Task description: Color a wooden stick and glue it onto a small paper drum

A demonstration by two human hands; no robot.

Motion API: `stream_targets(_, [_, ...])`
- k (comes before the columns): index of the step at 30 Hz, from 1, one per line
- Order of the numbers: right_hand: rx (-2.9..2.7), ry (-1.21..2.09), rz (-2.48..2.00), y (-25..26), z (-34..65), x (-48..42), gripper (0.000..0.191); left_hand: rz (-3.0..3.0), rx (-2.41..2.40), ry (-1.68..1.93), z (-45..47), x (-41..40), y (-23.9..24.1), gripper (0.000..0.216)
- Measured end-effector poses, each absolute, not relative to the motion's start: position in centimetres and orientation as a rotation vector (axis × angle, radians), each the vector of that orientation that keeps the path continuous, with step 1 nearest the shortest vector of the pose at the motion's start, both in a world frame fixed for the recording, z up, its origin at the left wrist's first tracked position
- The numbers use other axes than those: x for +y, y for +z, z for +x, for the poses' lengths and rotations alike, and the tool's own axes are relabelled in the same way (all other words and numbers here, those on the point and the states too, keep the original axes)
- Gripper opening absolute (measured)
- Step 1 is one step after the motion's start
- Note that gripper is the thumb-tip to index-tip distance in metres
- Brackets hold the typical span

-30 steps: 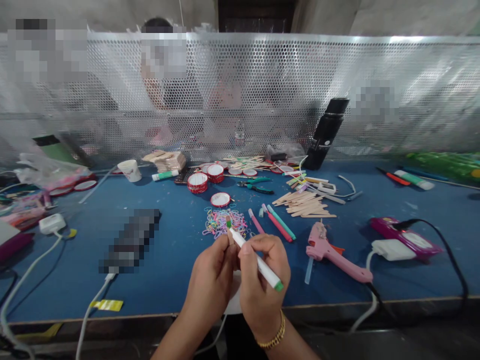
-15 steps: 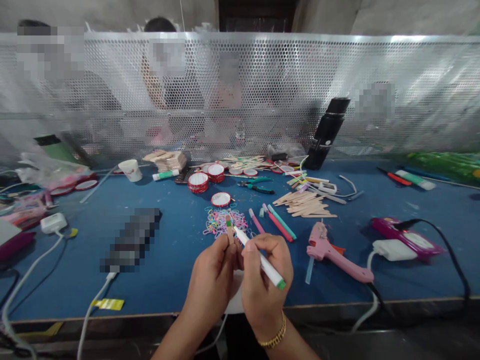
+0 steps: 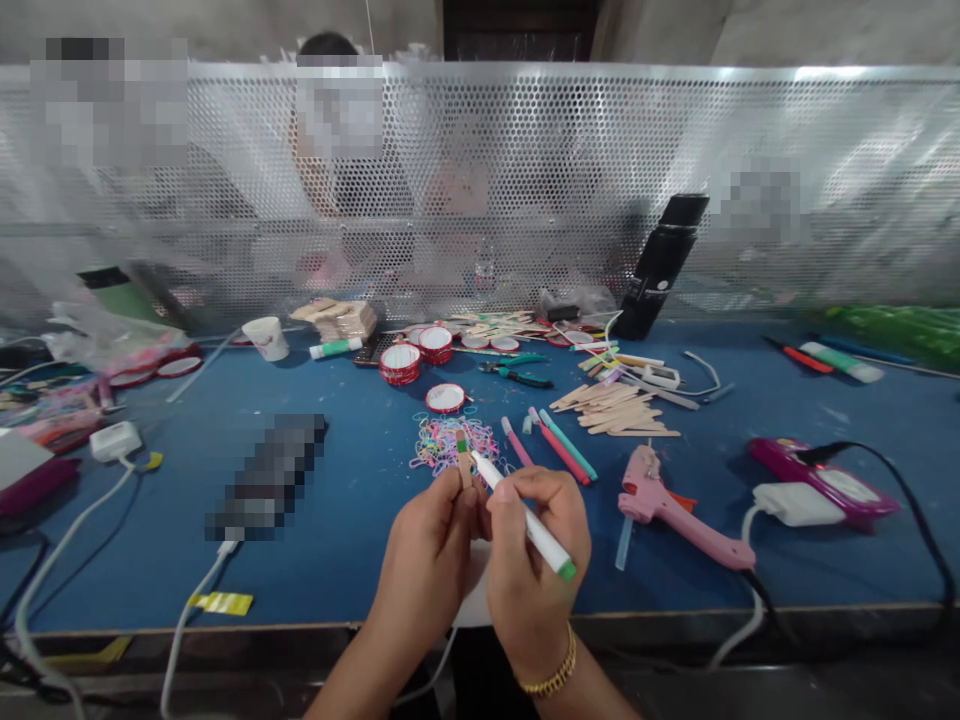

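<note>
— While the left hand (image 3: pixel 427 535) pinches a wooden stick (image 3: pixel 467 474) that juts forward, the right hand (image 3: pixel 538 550) grips a white marker (image 3: pixel 517 507), and from my end of the feed I'm glued to that tip: it's just beside the green patch (image 3: pixel 461 447) near the stick's far end!

— Touching the wood or not?

— From out here, I can't tell. There's the danger, I'd say: one slip of the right hand and ink could stray past the patch, or onto the left hand just below.

— And the stick's hold?

— Only low down, so a hard press up top could tilt it in that pinch. Any loosening, and it might drop onto the coloured bands (image 3: pixel 431 452), heaped on the desk (image 3: pixel 337 560) just beyond the left hand.

— Anything out right?

— A pink glue gun (image 3: pixel 694 524), near the right hand; a wide sweep outward could knock it, I reckon!
</note>
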State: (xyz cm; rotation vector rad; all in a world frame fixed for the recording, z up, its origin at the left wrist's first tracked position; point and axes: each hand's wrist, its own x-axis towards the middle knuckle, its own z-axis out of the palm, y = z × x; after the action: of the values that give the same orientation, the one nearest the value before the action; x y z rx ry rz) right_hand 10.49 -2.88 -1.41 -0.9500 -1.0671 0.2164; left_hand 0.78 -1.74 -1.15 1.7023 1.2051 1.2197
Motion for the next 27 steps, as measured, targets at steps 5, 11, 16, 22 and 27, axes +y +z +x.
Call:
stream_targets(5, [-1.104,0.224,-0.916,-1.48,10.50,-2.94,0.008,1.704,1.210,1.180,0.71,-1.79,-0.96,0.032])
stream_targets(11, [-1.066,0.246,-0.948,-1.47,10.49,-2.94,0.007,1.702,1.210,1.191,0.61,-1.71,-1.19,0.033])
stream_targets(16, [-1.103,0.213,-0.932,-1.31,10.49,-2.90,0.007,1.700,1.202,1.180,0.59,-1.70,-1.31,0.031])
stream_targets(22, [-1.058,0.225,-0.929,-1.41,10.46,-2.81,0.007,1.711,1.193,1.184,0.60,-1.71,-1.12,0.031])
stream_targets(27, [-1.120,0.185,-0.927,-1.15,10.41,-2.85,0.007,1.715,1.224,1.191,0.59,-1.71,-1.11,0.031])
